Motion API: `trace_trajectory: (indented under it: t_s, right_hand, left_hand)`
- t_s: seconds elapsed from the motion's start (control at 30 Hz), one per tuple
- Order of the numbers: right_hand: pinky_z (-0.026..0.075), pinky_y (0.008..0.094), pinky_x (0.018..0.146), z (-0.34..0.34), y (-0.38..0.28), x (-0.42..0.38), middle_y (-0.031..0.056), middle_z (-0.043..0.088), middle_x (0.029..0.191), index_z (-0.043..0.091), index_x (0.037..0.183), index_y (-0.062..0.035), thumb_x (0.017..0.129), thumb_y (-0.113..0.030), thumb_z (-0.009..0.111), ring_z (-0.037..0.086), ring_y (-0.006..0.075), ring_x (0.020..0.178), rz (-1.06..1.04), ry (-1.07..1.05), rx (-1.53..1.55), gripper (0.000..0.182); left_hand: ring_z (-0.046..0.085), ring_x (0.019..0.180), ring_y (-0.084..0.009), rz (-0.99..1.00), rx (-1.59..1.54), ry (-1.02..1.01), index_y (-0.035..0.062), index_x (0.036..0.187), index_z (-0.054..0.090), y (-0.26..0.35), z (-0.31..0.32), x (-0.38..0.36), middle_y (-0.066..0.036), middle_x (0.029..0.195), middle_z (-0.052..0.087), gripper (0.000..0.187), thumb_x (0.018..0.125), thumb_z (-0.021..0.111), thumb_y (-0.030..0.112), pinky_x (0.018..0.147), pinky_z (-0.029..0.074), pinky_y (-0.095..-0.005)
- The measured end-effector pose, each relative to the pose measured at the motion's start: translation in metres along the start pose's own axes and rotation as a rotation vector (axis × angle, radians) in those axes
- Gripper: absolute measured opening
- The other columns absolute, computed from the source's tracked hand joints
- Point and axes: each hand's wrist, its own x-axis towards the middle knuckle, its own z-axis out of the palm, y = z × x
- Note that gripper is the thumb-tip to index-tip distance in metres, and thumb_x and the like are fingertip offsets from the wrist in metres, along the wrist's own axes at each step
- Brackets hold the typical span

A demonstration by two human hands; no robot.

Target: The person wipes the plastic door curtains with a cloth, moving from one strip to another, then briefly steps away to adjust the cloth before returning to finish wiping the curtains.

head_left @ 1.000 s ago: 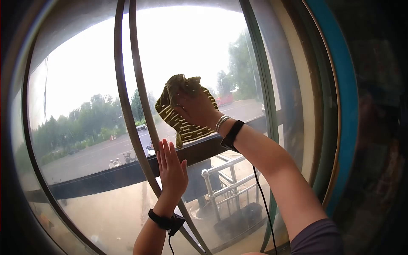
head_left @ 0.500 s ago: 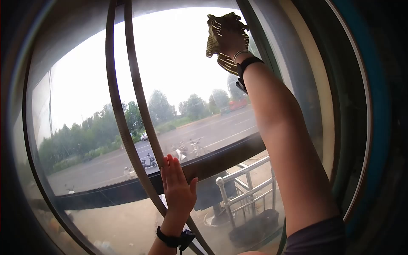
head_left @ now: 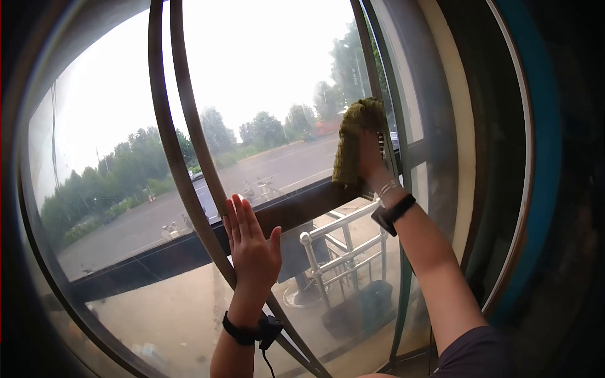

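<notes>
At the right of centre, we see the right hand [head_left: 370, 154] pressing a yellow-green striped cloth [head_left: 351, 142] flat against the window pane [head_left: 271, 75], fingers spread behind the fabric so it stays bunched under the palm and bears on the glass close to the grey window frame [head_left: 394, 113]. Lower, at centre, the left hand [head_left: 252, 249] lies open on the glass, fingers together and thumb out, holding nothing; we judge it steadies the body. It rests beside the curved double bar [head_left: 189, 151]. Beyond the glass stand a metal railing [head_left: 334, 239] and a road [head_left: 277, 170].
</notes>
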Motion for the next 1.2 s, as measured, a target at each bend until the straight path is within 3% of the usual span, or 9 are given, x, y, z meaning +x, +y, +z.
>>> trace_trajectory:
  t_s: [0.13,0.23,0.4,0.47,0.5,0.57,0.97,1.07,1.2]
  right_hand:
    - [0.026,0.0425,0.098,0.007,-0.028,-0.130,0.0203,0.032,0.125,0.030,0.127,0.0020,0.065,-0.021,0.065,0.031,0.0357,0.115,-0.033,0.163,0.063,0.075]
    - [0.027,0.0462,0.098,-0.009,-0.027,-0.110,0.0253,0.037,0.120,0.034,0.125,0.0036,0.068,-0.023,0.063,0.034,0.0400,0.113,-0.142,0.075,0.076,0.069]
    - [0.033,0.0449,0.091,-0.016,-0.011,0.025,0.0254,0.041,0.114,0.033,0.125,0.0037,0.066,-0.013,0.062,0.039,0.0392,0.108,-0.140,0.129,-0.186,0.068]
    - [0.035,0.0427,0.087,0.006,0.001,0.103,0.0200,0.044,0.111,0.032,0.125,0.0018,0.062,-0.020,0.070,0.042,0.0346,0.103,-0.247,0.494,-0.096,0.077]
    - [0.034,0.0427,0.088,-0.003,-0.010,0.134,0.0191,0.044,0.111,0.031,0.126,0.0016,0.061,-0.026,0.072,0.042,0.0341,0.104,-0.085,0.245,-0.004,0.082]
    - [0.036,0.0426,0.087,-0.002,-0.037,0.151,0.0176,0.047,0.107,0.036,0.122,0.0007,0.060,-0.029,0.072,0.045,0.0326,0.099,-0.378,0.748,-0.107,0.078]
    - [0.022,0.0465,0.101,-0.028,-0.118,-0.055,0.0255,0.040,0.123,0.041,0.119,0.0064,0.085,-0.026,0.045,0.033,0.0404,0.119,-0.443,-0.200,0.208,0.047]
    - [0.026,0.0420,0.101,-0.018,-0.116,-0.102,0.0250,0.041,0.123,0.041,0.121,0.0026,0.080,-0.027,0.049,0.037,0.0401,0.115,-0.442,-0.133,0.466,0.052]
    - [0.041,0.0393,0.088,-0.017,-0.067,-0.143,0.0103,0.056,0.104,0.059,0.096,-0.0135,0.079,-0.037,0.052,0.054,0.0281,0.097,-0.649,-0.461,0.242,0.030]
  left_hand:
    - [0.008,0.132,-0.0358,0.007,-0.038,0.030,-0.0088,0.133,0.016,0.001,-0.003,-0.001,-0.024,0.140,0.013,0.062,0.087,0.047,0.020,0.107,0.012,-0.0449]
    - [0.005,0.132,-0.0363,0.018,-0.057,0.047,-0.0068,0.134,0.013,0.002,-0.003,-0.006,-0.024,0.142,0.008,0.067,0.084,0.051,0.017,0.106,0.012,-0.0460]
    - [0.002,0.132,-0.0393,0.031,-0.120,-0.046,-0.0060,0.135,0.011,0.020,-0.010,-0.024,-0.023,0.142,0.004,0.074,0.081,0.055,0.016,0.106,0.011,-0.0477]
    - [0.004,0.131,-0.0414,0.059,-0.113,-0.115,-0.0075,0.134,0.012,0.029,-0.013,-0.040,-0.025,0.142,0.007,0.075,0.079,0.057,0.016,0.105,0.012,-0.0480]
    - [0.006,0.131,-0.0424,0.097,-0.108,-0.183,-0.0085,0.134,0.013,0.034,-0.012,-0.049,-0.025,0.141,0.009,0.075,0.078,0.057,0.016,0.105,0.012,-0.0479]
    - [0.012,0.129,-0.0445,0.141,-0.083,-0.260,-0.0112,0.131,0.019,0.039,-0.015,-0.057,-0.028,0.139,0.016,0.074,0.077,0.059,0.017,0.105,0.014,-0.0473]
    - [0.015,0.130,-0.0377,0.035,-0.236,-0.143,-0.0083,0.133,0.017,0.036,-0.010,-0.048,-0.026,0.139,0.015,0.065,0.080,0.052,0.007,0.106,0.017,-0.0440]
    - [0.015,0.131,-0.0371,0.032,-0.143,-0.131,-0.0087,0.133,0.017,0.025,-0.009,-0.051,-0.026,0.139,0.015,0.063,0.081,0.050,0.005,0.106,0.018,-0.0436]
    - [0.017,0.130,-0.0345,0.056,0.083,-0.201,-0.0095,0.130,0.022,0.016,0.003,-0.055,-0.023,0.140,0.016,0.060,0.079,0.052,0.004,0.105,0.023,-0.0414]
